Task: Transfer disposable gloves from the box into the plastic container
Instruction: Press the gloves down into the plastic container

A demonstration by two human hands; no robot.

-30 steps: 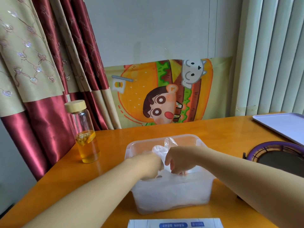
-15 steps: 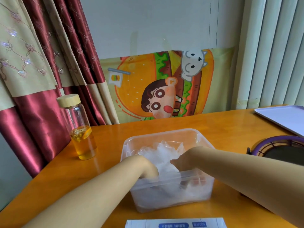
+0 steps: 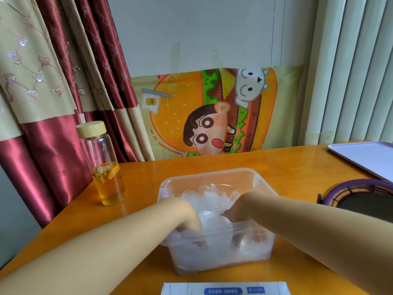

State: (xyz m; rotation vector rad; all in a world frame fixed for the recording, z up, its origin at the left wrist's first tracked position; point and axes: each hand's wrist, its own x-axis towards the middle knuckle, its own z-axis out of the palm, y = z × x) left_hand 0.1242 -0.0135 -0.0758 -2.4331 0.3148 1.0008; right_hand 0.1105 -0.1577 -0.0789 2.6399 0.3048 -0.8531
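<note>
A clear plastic container (image 3: 209,173) stands on the orange table, partly filled with crumpled clear disposable gloves (image 3: 212,201). Both my hands reach down inside it. My left hand (image 3: 187,218) is at the near left and my right hand (image 3: 240,207) at the near right, each with fingers pointing down into the glove pile and pressing on it. Their fingertips show dimly through the front wall. The white and blue glove box (image 3: 225,289) lies at the bottom edge of view, just in front of the container.
A glass bottle (image 3: 106,167) with a wooden cap and yellow liquid stands left of the container. At the right are a purple-rimmed round object (image 3: 361,194) and a pale tray (image 3: 365,158). Curtains, a cartoon poster and blinds line the wall behind the table.
A second ago my hands held a wad of gloves above the container's rim. They have since sunk into the container, pushing the gloves down.
</note>
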